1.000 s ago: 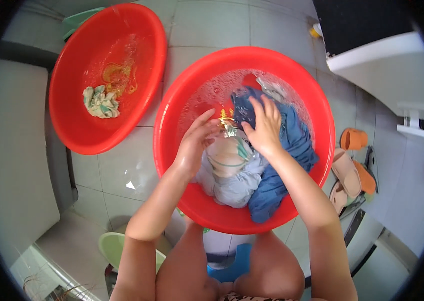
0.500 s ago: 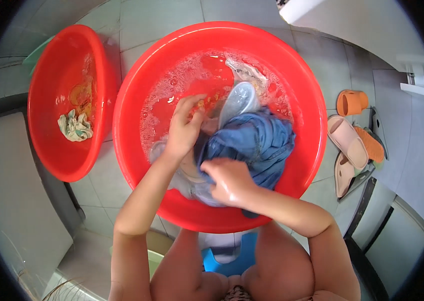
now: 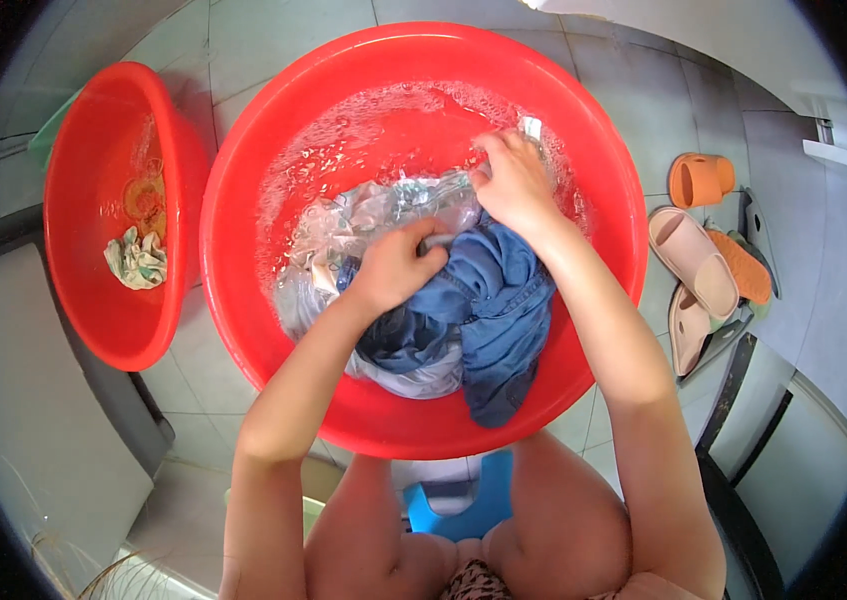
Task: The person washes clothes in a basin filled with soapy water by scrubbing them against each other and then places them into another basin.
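In the large red basin [image 3: 221, 220], blue denim [image 3: 503, 290] lies bunched in soapy water against a crumpled, wet pale cloth [image 3: 343, 225]. My left hand [image 3: 401, 265] is closed over the middle of the heap, with a pale fold pinched between thumb and fingers beside the denim. Farther right, my right hand [image 3: 517, 182] bends its fingers down at the far edge of the laundry. What lies under those fingertips is hidden. A small white piece [image 3: 530, 127] shows just beyond that hand.
A smaller red basin [image 3: 58, 220] stands at the left, holding a little water and a crumpled patterned cloth [image 3: 137, 258]. Orange and pale slippers [image 3: 695, 262] lie on the tiled floor at the right. A blue stool [image 3: 463, 505] shows between my legs.
My right hand has gone from the near side of the denim to the heap's far right. The left has shifted right and nearer. The denim has moved nearer, and more pale cloth shows.
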Available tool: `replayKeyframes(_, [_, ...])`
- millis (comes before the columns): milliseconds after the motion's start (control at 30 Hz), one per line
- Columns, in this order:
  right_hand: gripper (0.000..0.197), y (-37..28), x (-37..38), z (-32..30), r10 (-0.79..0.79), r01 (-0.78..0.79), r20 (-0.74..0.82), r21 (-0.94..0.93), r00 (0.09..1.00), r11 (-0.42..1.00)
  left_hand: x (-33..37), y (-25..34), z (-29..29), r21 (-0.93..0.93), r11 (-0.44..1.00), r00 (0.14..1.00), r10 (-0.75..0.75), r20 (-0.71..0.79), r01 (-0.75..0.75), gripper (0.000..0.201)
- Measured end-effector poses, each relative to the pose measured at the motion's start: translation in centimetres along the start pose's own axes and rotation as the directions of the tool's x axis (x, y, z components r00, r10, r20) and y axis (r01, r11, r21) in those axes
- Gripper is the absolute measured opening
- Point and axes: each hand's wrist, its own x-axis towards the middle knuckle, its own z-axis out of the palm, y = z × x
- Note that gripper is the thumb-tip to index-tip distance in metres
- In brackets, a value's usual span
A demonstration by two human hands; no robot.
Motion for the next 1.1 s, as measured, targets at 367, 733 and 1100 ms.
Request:
replayKeyframes(367, [0.055, -5.6, -1.2, 5.3, -0.262, 0.320, 0.311, -0.150, 0.914, 0.936, -12.2, 3.9, 0.2, -0.003, 0.994, 0.942, 0.102, 0.319, -0.107, 0.023])
replayKeyframes(733, [0.013, -6.9, 0.8, 2.8, 0.009, -0.431, 0.451, 0.846, 0.893, 0.315, -11.7, 0.2, -2.3, -0.184, 0.982, 0.998, 0.022, -0.052, -0.031, 0.018])
replayKeyframes(1100, [0.057, -4.2, 0.4, -1.5, -0.032, -0.013, -0.118, -0.365, 0.993, 0.931, -2.3, -5.4, -3.2, 0.417, 0.905, 0.924, 0.086, -0.374, 0.085, 0.060])
